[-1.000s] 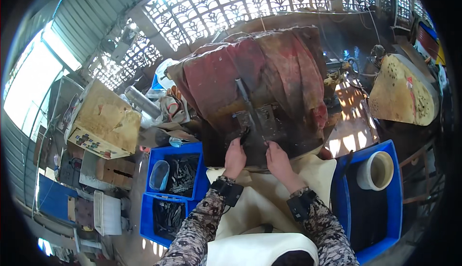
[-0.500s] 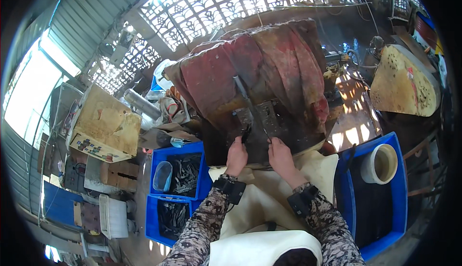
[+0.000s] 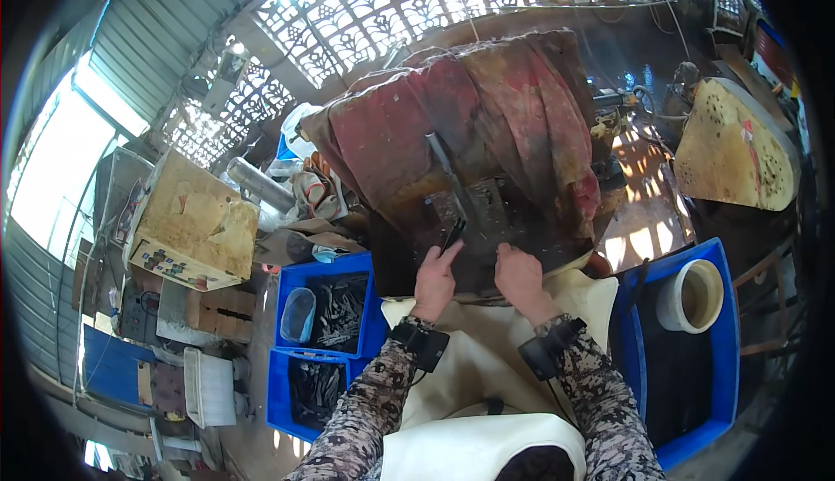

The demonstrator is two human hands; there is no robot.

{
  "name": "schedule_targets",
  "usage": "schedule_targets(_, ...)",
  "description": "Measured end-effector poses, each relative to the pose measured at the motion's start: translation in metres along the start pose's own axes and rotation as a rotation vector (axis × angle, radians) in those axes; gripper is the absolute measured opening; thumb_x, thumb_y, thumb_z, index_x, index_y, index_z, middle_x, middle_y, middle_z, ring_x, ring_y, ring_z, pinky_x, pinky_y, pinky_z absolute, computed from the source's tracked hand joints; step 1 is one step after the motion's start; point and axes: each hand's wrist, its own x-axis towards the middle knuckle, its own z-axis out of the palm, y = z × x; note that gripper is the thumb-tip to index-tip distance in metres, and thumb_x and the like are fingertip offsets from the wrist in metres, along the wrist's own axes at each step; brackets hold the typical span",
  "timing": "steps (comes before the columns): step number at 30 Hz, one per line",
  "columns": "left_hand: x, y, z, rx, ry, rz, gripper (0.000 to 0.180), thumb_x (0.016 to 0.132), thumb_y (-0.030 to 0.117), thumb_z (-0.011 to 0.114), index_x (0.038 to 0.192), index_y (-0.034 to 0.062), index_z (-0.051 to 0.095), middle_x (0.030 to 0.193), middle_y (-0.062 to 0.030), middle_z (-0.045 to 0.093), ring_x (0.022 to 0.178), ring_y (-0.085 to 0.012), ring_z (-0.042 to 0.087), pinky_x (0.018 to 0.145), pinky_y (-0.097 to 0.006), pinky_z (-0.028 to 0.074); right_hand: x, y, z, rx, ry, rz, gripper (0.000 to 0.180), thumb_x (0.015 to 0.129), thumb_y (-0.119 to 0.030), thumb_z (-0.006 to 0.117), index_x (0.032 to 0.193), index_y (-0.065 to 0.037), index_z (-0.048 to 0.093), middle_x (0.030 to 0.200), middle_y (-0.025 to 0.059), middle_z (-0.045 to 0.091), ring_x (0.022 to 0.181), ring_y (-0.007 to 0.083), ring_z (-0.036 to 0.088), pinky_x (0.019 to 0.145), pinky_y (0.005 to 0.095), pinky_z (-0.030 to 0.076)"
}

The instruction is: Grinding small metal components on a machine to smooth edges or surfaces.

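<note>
My left hand point(image 3: 434, 283) is closed at the near edge of a dark, wet work surface point(image 3: 531, 242), index finger stretched forward. A slim black piece point(image 3: 454, 232) juts up from its fingers; its kind is not clear. To the right, apart from it, my right hand point(image 3: 522, 279) has fingers pressed together; what they hold, if anything, is too small to make out. Beyond both hands a grey metal pipe point(image 3: 442, 157) slants down from a stained red cloth cover point(image 3: 513, 103) toward the work surface.
At left stand two blue bins point(image 3: 376, 307) with dark strips, one also holding a clear tub point(image 3: 298, 314). A larger blue bin point(image 3: 729, 350) with a cream bucket point(image 3: 715, 294) is at right. A pale apron point(image 3: 487, 368) covers my lap. A yellowed box point(image 3: 196, 216) stands farther left.
My hands have moved slightly apart, the right one shifting right. The thin strip that showed at its fingertips is no longer distinct. My left index finger has stretched out.
</note>
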Motion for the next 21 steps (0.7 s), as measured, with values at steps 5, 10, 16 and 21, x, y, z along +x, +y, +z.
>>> schedule_targets(5,-0.001,-0.011,0.006,-0.072,-0.04,-0.066,0.026,0.083,-0.002,0.051,0.098,0.0089,0.069,0.088,-0.0165,0.058,0.086,-0.0382,0.059,0.072,-0.044,0.048,0.001,-0.004,0.0,0.002,-0.027,0.019,0.012,0.081,-0.009,0.055,0.089,-0.002,0.06,0.081,0.0165,0.066,0.072,0.0342,0.068,0.063,0.0413,0.056)
schedule_targets(10,-0.001,-0.021,0.01,-0.046,-0.122,-0.137,0.021,0.083,0.002,0.051,0.092,0.0078,0.069,0.088,-0.017,0.06,0.088,-0.0376,0.06,0.076,-0.044,0.048,0.0,-0.003,0.002,0.024,-0.024,0.032,0.009,0.082,-0.01,0.055,0.086,-0.003,0.058,0.079,0.0169,0.065,0.072,0.0357,0.067,0.063,0.0441,0.054)
schedule_targets(16,0.001,-0.022,0.012,-0.031,-0.24,-0.244,0.021,0.083,0.005,0.051,0.091,0.0076,0.07,0.096,-0.019,0.064,0.093,-0.037,0.061,0.083,-0.044,0.049,-0.001,0.0,0.005,0.039,0.008,0.006,0.006,0.081,-0.009,0.056,0.082,-0.003,0.056,0.076,0.0172,0.064,0.071,0.0373,0.065,0.062,0.0465,0.053)
schedule_targets(21,0.002,-0.024,0.011,-0.003,-0.254,-0.24,0.023,0.08,0.004,0.051,0.092,0.0079,0.07,0.096,-0.0188,0.065,0.095,-0.0369,0.061,0.083,-0.043,0.049,-0.001,-0.002,0.004,0.021,-0.004,0.001,0.006,0.081,-0.009,0.057,0.083,-0.004,0.056,0.077,0.0165,0.064,0.07,0.0366,0.065,0.062,0.0456,0.053)
